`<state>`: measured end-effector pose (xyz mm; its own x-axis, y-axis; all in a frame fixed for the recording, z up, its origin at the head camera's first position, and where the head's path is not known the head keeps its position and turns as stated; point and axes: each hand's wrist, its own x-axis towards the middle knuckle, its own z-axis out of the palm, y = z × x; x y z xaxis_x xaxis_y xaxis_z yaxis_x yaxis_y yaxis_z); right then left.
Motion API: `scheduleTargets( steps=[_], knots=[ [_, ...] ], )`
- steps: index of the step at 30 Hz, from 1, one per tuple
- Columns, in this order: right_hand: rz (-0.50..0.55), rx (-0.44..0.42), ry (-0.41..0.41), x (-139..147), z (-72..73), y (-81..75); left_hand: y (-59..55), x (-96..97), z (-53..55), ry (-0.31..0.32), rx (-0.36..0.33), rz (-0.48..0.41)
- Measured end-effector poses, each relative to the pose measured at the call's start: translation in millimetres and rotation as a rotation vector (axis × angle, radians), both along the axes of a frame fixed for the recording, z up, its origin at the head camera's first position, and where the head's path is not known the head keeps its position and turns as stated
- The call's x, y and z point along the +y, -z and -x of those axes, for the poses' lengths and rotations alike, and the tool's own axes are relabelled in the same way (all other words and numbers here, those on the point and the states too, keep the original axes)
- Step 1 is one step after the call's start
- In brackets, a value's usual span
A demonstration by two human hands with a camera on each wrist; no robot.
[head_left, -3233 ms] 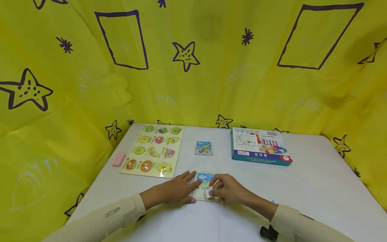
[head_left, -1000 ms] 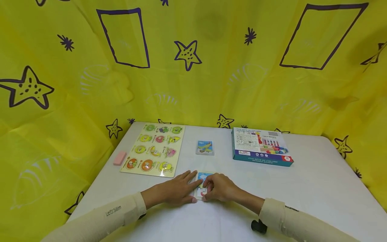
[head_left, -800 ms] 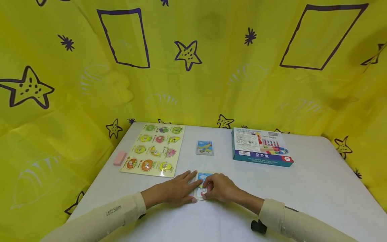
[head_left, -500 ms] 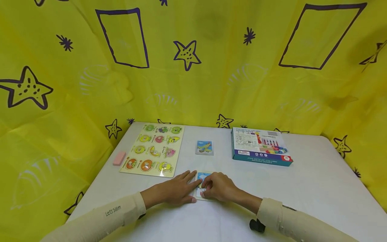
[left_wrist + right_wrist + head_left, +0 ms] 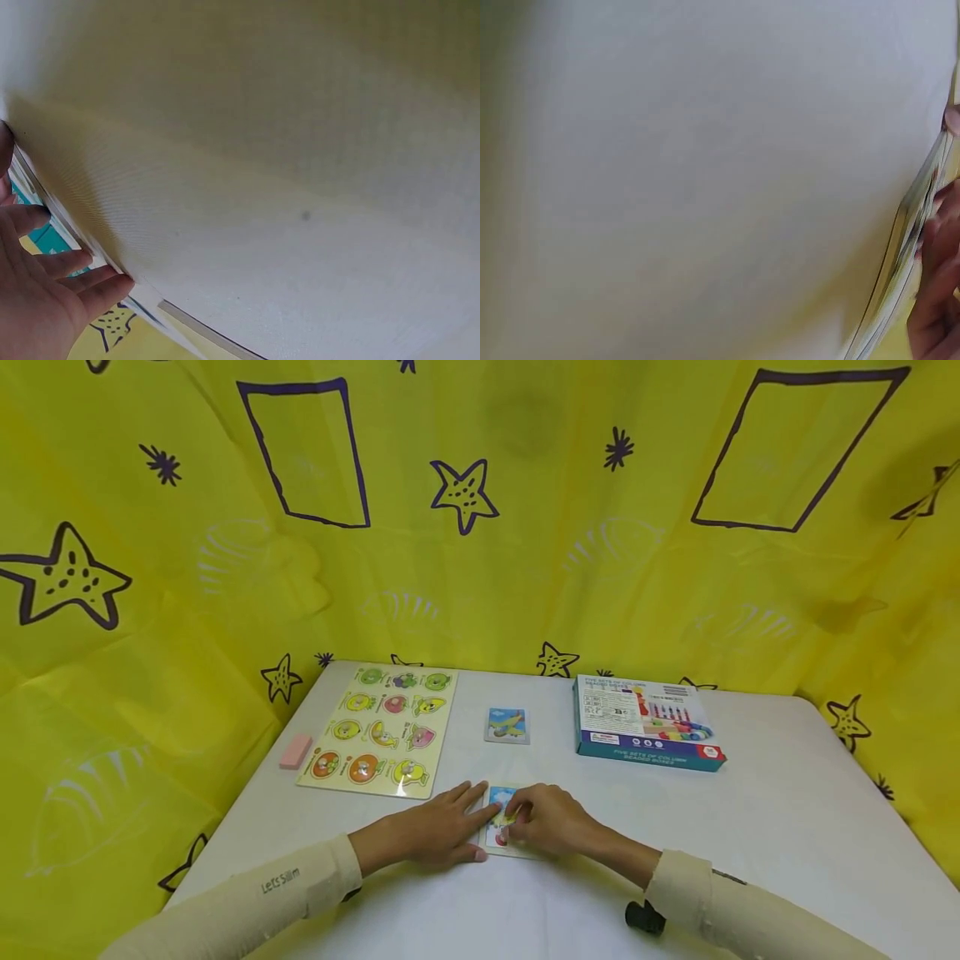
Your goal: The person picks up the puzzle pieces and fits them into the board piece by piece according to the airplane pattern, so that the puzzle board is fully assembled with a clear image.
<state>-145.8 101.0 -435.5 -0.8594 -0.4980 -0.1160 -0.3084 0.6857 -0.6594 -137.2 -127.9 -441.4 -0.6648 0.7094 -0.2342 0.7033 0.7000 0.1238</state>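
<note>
A small puzzle board [image 5: 517,853] with a blue-sky picture lies on the white table in front of the person. The left hand [image 5: 442,833] rests at its left side, fingers spread, with the index fingertip on the picture. Over the board's right half, the right hand [image 5: 553,820] bends its fingers and pinches at a white and red puzzle piece [image 5: 496,836] in the lower left of the frame. That hand hides the right part of the picture. The left wrist view shows the left hand's fingers [image 5: 64,277] along the table surface; fingers of the right hand [image 5: 939,277] appear at the right wrist view's edge.
Behind the board lies a small airplane picture puzzle [image 5: 506,727]. A fruit puzzle board [image 5: 442,735] and a pink block [image 5: 296,752] are at the left. A flat box of beads [image 5: 648,723] lies at the back right. Yellow cloth [image 5: 517,585] hangs behind the table.
The right hand has brought the puzzle piece, earlier held tilted above the board, down and left into the frame's lower left, and shifts it slightly there. The left hand has stayed in place.
</note>
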Motion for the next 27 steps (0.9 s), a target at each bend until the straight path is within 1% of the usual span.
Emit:
scheduleTargets(
  steps=[3,5,8,11,15,17,18,22,27],
  knots=[
    [0.042,-0.016,-0.031,12,2.6,-0.2,-0.8,1.2,0.3,-0.001,0.002,0.004],
    [0.071,-0.031,-0.061,22,3.4,-1.8,-1.4,1.6,0.6,0.012,0.010,0.004],
    [0.110,-0.035,-0.110,40,5.5,-3.1,-2.5,1.4,0.5,0.052,0.015,-0.007],
    [0.142,-0.045,-0.131,58,5.7,-5.0,-3.9,-0.2,-0.7,0.110,0.007,-0.015],
    [0.134,-0.067,-0.104,85,5.0,-7.4,-4.2,-3.4,-3.1,0.184,-0.004,0.005],
    [0.113,-0.069,-0.080,99,4.1,-8.1,-3.3,-4.6,-4.1,0.198,-0.008,0.016],
    [0.104,-0.074,-0.067,105,3.4,-8.7,-2.7,-4.9,-4.5,0.202,-0.008,0.019],
    [0.076,-0.078,-0.028,128,-2.4,-9.6,-1.0,-5.5,-6.1,0.185,-0.031,0.015],
    [0.040,-0.072,0.006,149,-14.4,-9.2,-0.3,-5.0,-6.7,0.183,-0.037,0.017]
  ],
)
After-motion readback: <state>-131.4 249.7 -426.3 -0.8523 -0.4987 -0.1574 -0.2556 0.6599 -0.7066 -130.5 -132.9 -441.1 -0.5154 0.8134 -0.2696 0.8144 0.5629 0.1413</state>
